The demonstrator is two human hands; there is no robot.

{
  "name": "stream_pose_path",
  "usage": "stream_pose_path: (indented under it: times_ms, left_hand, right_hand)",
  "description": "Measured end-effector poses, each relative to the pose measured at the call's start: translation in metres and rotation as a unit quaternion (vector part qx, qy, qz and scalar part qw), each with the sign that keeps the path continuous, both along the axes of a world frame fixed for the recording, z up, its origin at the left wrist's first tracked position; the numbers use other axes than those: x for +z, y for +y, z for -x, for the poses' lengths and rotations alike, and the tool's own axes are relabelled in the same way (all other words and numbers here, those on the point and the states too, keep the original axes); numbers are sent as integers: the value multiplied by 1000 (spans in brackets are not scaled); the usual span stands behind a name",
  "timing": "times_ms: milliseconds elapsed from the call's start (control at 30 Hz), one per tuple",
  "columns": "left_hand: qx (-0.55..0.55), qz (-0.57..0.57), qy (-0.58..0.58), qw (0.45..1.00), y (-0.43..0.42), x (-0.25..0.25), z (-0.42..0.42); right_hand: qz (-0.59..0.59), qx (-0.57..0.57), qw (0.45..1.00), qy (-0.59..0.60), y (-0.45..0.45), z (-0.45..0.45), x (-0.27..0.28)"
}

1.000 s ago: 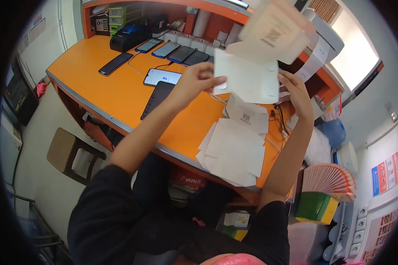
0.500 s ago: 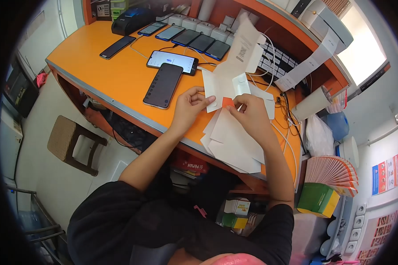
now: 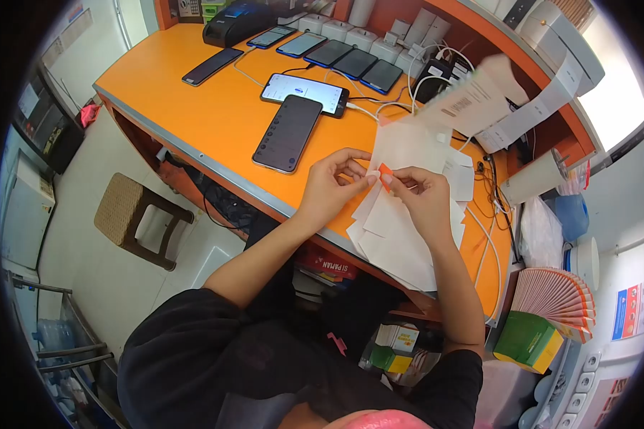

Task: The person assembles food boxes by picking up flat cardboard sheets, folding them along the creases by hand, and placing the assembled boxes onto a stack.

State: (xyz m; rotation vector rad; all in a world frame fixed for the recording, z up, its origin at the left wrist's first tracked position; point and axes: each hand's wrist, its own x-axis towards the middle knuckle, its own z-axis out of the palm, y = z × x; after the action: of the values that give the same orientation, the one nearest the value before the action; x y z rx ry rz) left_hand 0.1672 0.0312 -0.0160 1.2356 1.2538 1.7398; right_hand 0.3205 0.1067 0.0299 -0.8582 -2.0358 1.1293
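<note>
Left of the paper pile [image 3: 406,247], a dark phone [image 3: 288,134] is lying. The left hand [image 3: 336,187] is pinching a white carton [image 3: 447,113] above the pile's far part; over the pile, the right hand [image 3: 423,201] is pinching an orange piece [image 3: 385,171].

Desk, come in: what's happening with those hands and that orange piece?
Left fingers holding white card; right fingers pinching orange piece; white sheets underneath; nothing visibly blocking.

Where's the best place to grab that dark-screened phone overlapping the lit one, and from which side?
Probably by both long edges near its lower end, coming from the front side of the orange desk. The dark-screened phone lies screen up; its far end overlaps the lit phone, while its near end's edges look clear. The left hand is nearer.
</note>
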Motion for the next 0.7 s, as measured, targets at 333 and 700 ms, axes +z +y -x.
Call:
stream_pose_path:
  times_ms: [333, 700]
  left_hand:
    - [8, -8, 10, 1000, -4, 7, -1]
    - [-3, 1, -10, 1000, -6, 8, 4]
  right_hand:
    - [78, 16, 995, 57, -5, 4, -7]
    - [89, 55, 994, 26, -2, 3, -5]
